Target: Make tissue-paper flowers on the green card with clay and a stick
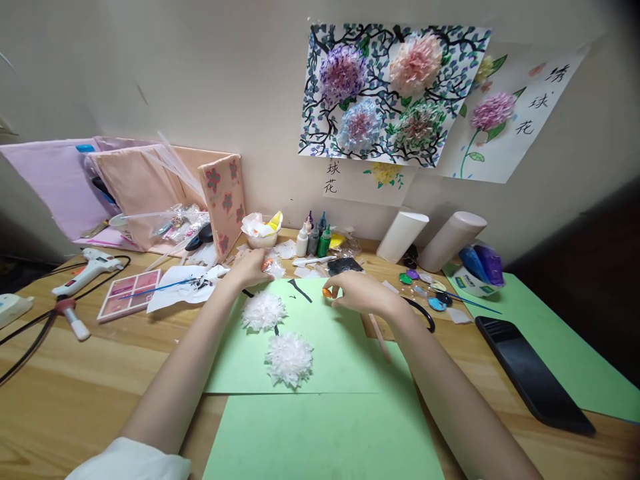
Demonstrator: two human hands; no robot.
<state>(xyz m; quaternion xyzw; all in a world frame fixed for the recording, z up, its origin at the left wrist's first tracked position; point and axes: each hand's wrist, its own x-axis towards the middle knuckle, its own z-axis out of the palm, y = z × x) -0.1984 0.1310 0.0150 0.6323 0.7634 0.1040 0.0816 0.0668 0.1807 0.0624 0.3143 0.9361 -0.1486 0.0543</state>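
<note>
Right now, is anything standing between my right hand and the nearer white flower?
Nothing visible does: between the right hand and the nearer white flower there is only bare green sheet. The black stroke and the farther white flower lie off to the left of that line.

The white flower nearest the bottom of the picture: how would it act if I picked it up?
The white flower is probably very light, being a puff of thin, papery petals. Those frilly edges would likely bend or crush under a firm pinch. Whether it is stuck to the green sheet I can't tell.
</note>
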